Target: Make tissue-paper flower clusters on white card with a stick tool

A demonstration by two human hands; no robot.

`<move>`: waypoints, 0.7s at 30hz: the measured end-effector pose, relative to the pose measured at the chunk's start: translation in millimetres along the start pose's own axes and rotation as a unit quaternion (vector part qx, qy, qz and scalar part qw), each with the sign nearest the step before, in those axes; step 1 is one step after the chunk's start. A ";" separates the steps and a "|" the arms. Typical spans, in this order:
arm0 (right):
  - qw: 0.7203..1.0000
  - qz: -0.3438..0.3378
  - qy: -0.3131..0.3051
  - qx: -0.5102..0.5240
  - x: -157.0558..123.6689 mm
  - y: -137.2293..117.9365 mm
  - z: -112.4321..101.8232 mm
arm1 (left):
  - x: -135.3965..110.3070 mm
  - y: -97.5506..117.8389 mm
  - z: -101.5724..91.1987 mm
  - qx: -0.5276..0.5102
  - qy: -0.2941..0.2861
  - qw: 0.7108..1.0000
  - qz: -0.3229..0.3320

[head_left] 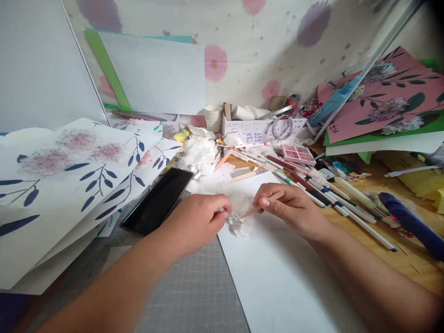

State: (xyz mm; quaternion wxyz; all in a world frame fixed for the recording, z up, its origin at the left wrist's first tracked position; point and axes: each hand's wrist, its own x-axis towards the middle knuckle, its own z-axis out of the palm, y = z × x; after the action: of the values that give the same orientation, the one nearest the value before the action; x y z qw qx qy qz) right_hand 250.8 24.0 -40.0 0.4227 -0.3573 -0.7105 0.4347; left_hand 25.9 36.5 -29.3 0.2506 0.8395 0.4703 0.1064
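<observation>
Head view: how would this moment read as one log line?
left hand: pinching white paper flower | right hand: holding wooden stick, tip at flower | under: white sheet | beside: black phone

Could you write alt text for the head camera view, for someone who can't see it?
Two bare hands work a crumpled white tissue flower on a white sheet: the left hand pinches it, the right hand holds a thin wooden stick. Pens, a black phone and flower paintings surround them.
</observation>
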 end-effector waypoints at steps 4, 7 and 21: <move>0.998 0.000 -0.024 -0.051 1.1 -3.7 4.2 | 0.8 2.4 3.5 0.026 -0.022 0.999 0.003; 0.996 0.010 -0.007 -0.090 2.8 -1.6 3.0 | 0.5 2.0 5.7 0.038 -0.023 0.999 0.016; 0.997 0.002 0.056 -0.046 3.2 3.7 -1.7 | 0.7 5.0 5.3 0.034 -0.014 0.999 -0.025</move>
State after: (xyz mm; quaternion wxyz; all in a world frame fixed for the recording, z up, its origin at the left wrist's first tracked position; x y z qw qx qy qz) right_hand 251.7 28.7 -42.0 0.4437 -0.4017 -0.7041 0.3821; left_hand 32.1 33.3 -31.2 0.2313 0.8370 0.4906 0.0720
